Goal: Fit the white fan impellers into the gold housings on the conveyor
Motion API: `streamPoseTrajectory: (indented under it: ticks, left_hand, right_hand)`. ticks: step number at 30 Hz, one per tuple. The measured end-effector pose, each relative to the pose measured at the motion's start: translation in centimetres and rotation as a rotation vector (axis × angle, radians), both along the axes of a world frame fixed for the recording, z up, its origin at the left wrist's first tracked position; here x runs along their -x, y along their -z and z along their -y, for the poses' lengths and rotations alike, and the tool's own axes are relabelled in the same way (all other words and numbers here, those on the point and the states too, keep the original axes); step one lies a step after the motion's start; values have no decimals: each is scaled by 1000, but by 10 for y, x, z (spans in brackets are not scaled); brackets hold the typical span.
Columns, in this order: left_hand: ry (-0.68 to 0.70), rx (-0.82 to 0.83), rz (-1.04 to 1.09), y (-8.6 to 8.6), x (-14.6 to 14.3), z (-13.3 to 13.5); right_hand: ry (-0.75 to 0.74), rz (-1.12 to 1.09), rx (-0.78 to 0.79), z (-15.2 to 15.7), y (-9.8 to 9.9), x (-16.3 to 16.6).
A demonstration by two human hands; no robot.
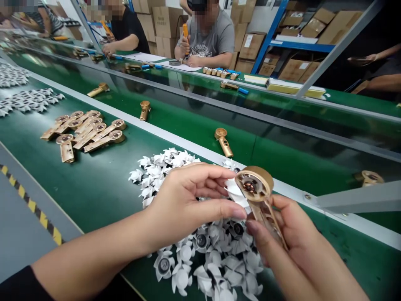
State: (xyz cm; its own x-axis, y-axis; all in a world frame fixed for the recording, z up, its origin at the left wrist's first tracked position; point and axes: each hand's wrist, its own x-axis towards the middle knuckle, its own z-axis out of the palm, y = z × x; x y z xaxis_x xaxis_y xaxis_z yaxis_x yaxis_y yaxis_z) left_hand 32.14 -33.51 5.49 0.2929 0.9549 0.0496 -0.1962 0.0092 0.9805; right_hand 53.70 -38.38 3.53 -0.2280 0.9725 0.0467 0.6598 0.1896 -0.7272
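Observation:
My right hand (291,238) grips a gold handheld fan housing (266,213), its round head up and its open inside with a copper motor coil facing me. Pinched between the thumb and fingers of my left hand (194,196) is a white fan impeller (236,193), right beside the round head. Whether the two parts touch, I cannot tell. Beneath both hands lies a loose pile of white impellers (181,280), some showing a dark round hub. Part of that pile is hidden by my hands and forearm.
More gold housings (94,129) lie grouped at left, near rows of white impellers (28,100). Single housings (224,142) rest on the green belt (184,121) beyond a white rail. A metal brace (360,198) stands at right. Across the line, a person in grey (209,46) holds an orange tool.

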Motion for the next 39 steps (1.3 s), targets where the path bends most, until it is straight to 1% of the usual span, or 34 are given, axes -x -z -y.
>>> streamPoseTrajectory:
  ticks: [2,4,6,10,12,13,15,17,18,22,24,26,28,29,30,31,33,34,35,36,37,39]
  left_hand:
    - [-31,10,-13,0,0,1]
    - [-67,-28,-64,0,0,0]
    - [-88,-111,-140,1,1,0]
    - [-117,-374,-267,4,4,-1]
    - [-146,-477,-301,6,4,-1]
    - [-159,-503,-313,7,4,-1]
    - [-171,-498,-321,8,4,-1]
    - [-167,-425,-294,7,3,-1]
    - [-155,-355,-262,7,2,-1]
    - [-51,70,-12,5,-2,0]
    - [-11,235,89,6,-3,0]
    - [7,326,117,5,-2,-2]
    - [19,336,83,2,2,-4]
    - [15,296,40,-1,6,-6]
    - [-10,225,-28,-5,11,-9]
    - [-54,131,-128,-9,17,-13]
    - [-155,-100,-408,-19,28,-25]
    - [-172,-218,-569,-23,33,-34]
    - [-145,-327,-731,-27,35,-45]
    - [-70,-431,-877,-30,35,-59]
    - [56,-528,-1009,-31,33,-73]
    - [355,-682,-1182,-30,21,-106]
  right_hand:
    - [-34,83,-143,-3,-3,4]
    - [-56,151,-222,-5,-5,7]
    - [-53,185,-260,-5,-5,8]
    - [-44,224,-296,-3,-5,11]
    - [-45,240,-316,-2,-4,12]
    - [-48,251,-329,-2,-4,12]
    - [-52,286,-360,-2,-3,12]
    - [-57,345,-408,-2,-1,11]
    - [-49,389,-442,-1,1,10]
    - [-10,580,-597,4,11,9]
    - [-10,623,-650,9,14,11]
    - [-22,613,-629,12,12,14]
    - [-46,561,-544,8,6,13]
    - [-39,550,-494,1,3,9]
    - [7,579,-439,-8,0,4]
    - [84,643,-385,-21,-1,-4]
    - [280,829,-262,-54,2,-25]
    - [359,902,-208,-72,7,-36]
    - [402,942,-169,-89,14,-47]
    - [413,961,-137,-104,22,-56]
    - [411,963,-118,-116,29,-64]
    - [395,966,-84,-129,42,-75]
